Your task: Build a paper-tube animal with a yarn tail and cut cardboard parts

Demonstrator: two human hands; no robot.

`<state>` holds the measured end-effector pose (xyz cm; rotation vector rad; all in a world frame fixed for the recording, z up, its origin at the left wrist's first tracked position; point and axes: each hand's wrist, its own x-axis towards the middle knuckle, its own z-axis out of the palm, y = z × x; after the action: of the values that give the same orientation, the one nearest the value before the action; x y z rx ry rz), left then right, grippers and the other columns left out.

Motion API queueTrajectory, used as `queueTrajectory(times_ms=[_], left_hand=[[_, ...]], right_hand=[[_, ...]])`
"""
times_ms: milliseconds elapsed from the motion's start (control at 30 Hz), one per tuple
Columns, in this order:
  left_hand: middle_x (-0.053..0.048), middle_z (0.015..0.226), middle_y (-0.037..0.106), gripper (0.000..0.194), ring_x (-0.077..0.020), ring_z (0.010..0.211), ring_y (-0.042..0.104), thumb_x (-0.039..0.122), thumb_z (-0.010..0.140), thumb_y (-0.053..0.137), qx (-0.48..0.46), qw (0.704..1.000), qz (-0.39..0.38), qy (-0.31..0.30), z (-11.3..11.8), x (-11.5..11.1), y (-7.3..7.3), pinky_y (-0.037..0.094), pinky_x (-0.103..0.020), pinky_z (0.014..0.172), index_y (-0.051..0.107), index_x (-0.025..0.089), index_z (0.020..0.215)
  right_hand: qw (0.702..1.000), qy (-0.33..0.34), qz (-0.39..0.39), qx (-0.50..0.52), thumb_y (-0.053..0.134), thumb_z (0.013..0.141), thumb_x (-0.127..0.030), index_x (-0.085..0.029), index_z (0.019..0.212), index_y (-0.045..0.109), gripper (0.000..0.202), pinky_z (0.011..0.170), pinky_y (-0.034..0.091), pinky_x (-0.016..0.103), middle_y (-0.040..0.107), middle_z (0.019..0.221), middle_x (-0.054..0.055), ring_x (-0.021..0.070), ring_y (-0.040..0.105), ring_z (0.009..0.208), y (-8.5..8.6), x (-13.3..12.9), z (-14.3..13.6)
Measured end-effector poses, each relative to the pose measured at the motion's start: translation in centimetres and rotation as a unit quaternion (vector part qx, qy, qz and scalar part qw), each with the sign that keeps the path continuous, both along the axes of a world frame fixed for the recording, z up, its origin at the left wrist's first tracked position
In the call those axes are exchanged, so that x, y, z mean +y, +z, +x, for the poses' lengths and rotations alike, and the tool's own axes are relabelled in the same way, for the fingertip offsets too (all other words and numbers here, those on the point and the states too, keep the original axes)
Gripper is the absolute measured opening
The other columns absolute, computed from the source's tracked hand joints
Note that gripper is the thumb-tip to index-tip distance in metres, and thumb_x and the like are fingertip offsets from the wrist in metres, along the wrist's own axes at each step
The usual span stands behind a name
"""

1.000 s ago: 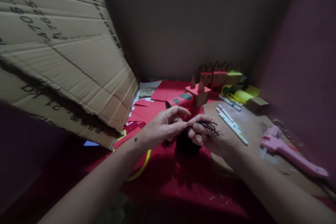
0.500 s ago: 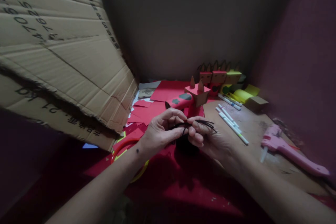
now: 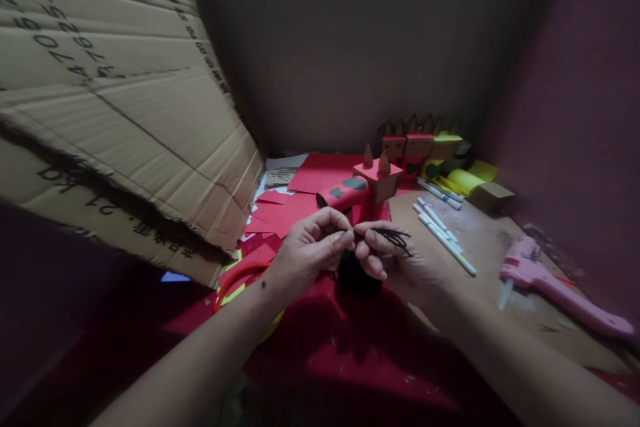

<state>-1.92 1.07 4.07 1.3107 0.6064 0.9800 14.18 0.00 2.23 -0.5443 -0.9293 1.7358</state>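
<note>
Both hands meet at the middle of the view, over the red surface. My right hand (image 3: 385, 250) pinches a small bundle of thin black strands (image 3: 395, 237), whose looped ends stick out to the right. Fingertips of my left hand (image 3: 320, 240) are pinched at the bundle's left end, close to the right fingertips. Just behind the hands stands a red figure (image 3: 377, 177) with a box-shaped head, two brown pointed ears and a body with dark patches. A dark round thing (image 3: 359, 277) lies below the hands, partly hidden by them.
Large cardboard (image 3: 150, 113) leans at the left. Red paper sheets (image 3: 280, 213) and a red ring-like handle (image 3: 240, 273) lie left of the hands. Further right are white markers (image 3: 445, 233), a pink glue gun (image 3: 555, 283) and a yellow roll (image 3: 465, 180). More eared figures (image 3: 417, 147) stand behind.
The left fingers have closed in a pinch near the right fingertips, and the black loop that hung below them no longer shows. The strands' right ends have shifted slightly.
</note>
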Motion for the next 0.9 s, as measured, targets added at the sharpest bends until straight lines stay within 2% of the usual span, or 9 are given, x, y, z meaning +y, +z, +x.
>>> queueTrajectory(times_ms=[133,233,333,467,600,667,767,833,900], left_hand=[[0.002,0.065,0.055,0.021,-0.004,0.044,0.037,0.029,0.076,0.064,-0.006,1.0,-0.027,-0.004,-0.1,-0.1,0.4,0.024,-0.019,0.044,0.048,0.017,0.082],[0.002,0.066,0.056,0.02,-0.0061,0.048,0.043,0.028,0.077,0.063,0.001,1.0,-0.011,0.007,-0.2,-0.2,0.5,0.027,-0.02,0.045,0.047,0.017,0.081],[0.004,0.063,0.052,0.016,-0.006,0.046,0.042,0.028,0.08,0.059,0.0,1.0,0.001,0.018,-0.2,-0.4,0.5,0.027,-0.02,0.044,0.046,0.018,0.082],[0.007,0.056,0.046,0.014,-0.0049,0.044,0.037,0.027,0.082,0.056,-0.008,0.999,0.003,0.033,-0.2,-0.8,0.3,0.026,-0.019,0.043,0.045,0.019,0.082],[0.003,0.068,0.054,0.008,-0.0049,0.047,0.038,0.025,0.085,0.052,0.009,0.997,0.074,0.036,-0.7,-1.3,0.2,0.028,-0.019,0.044,0.046,0.02,0.085],[0.0,0.076,0.056,0.001,-0.008,0.057,0.046,0.02,0.086,0.048,0.067,0.983,0.172,0.021,-1.3,-1.6,0.2,0.036,-0.021,0.051,0.047,0.019,0.086],[-0.006,0.089,0.056,0.009,-0.0147,0.08,0.052,0.012,0.085,0.044,0.185,0.924,0.335,-0.024,-2.3,-1.9,0.7,0.043,-0.027,0.068,0.048,0.019,0.089],[-0.009,0.095,0.055,0.014,-0.0165,0.085,0.052,0.008,0.084,0.041,0.237,0.885,0.399,-0.038,-2.9,-2.0,1.3,0.043,-0.029,0.072,0.047,0.018,0.092],[-0.009,0.095,0.055,0.017,-0.0162,0.084,0.052,0.006,0.084,0.039,0.258,0.865,0.429,-0.037,-3.4,-2.0,1.9,0.042,-0.029,0.072,0.045,0.018,0.094]], right_hand=[[0.998,-0.031,0.01,-0.052,0.067,0.073,-0.027,-0.021,0.089,0.07,0.017,0.043,0.037,0.019,0.067,0.065,0.002,0.0071,0.052,0.046,0.4,-0.4,-0.1],[0.986,-0.086,0.078,-0.122,0.066,0.074,-0.028,-0.021,0.088,0.071,0.016,0.044,0.037,0.021,0.064,0.062,0.001,0.0071,0.048,0.047,0.6,-0.9,-0.3],[0.951,-0.144,0.175,-0.21,0.062,0.077,-0.023,-0.024,0.091,0.07,0.016,0.051,0.043,0.023,0.064,0.067,-0.001,0.0089,0.051,0.054,0.7,-1.5,-0.6],[0.895,-0.193,0.28,-0.289,0.055,0.079,-0.013,-0.028,0.118,0.055,0.042,0.072,0.048,0.027,0.066,0.09,0.001,0.0126,0.06,0.077,0.5,-2.1,-0.7],[0.846,-0.206,0.332,-0.362,0.051,0.075,-0.004,-0.027,0.122,0.047,0.053,0.073,0.048,0.028,0.066,0.088,0.001,0.0146,0.061,0.08,0.3,-2.4,-0.6],[0.85,-0.199,0.327,-0.361,0.052,0.076,-0.006,-0.027,0.114,0.052,0.044,0.075,0.048,0.029,0.066,0.092,0.001,0.0152,0.062,0.083,0.3,-2.3,-0.5],[0.894,-0.147,0.289,-0.31,0.052,0.08,-0.013,-0.026,0.101,0.058,0.026,0.072,0.049,0.027,0.066,0.089,0.001,0.0141,0.062,0.081,0.5,-2.0,-0.5],[0.917,-0.102,0.254,-0.288,0.054,0.079,-0.016,-0.023,0.09,0.062,0.015,0.062,0.048,0.025,0.065,0.077,-0.001,0.0118,0.061,0.069,0.9,-1.6,-0.4],[0.928,-0.072,0.222,-0.291,0.057,0.077,-0.019,-0.021,0.081,0.063,0.007,0.053,0.044,0.022,0.062,0.064,-0.002,0.0092,0.054,0.055,1.3,-1.4,-0.4]])
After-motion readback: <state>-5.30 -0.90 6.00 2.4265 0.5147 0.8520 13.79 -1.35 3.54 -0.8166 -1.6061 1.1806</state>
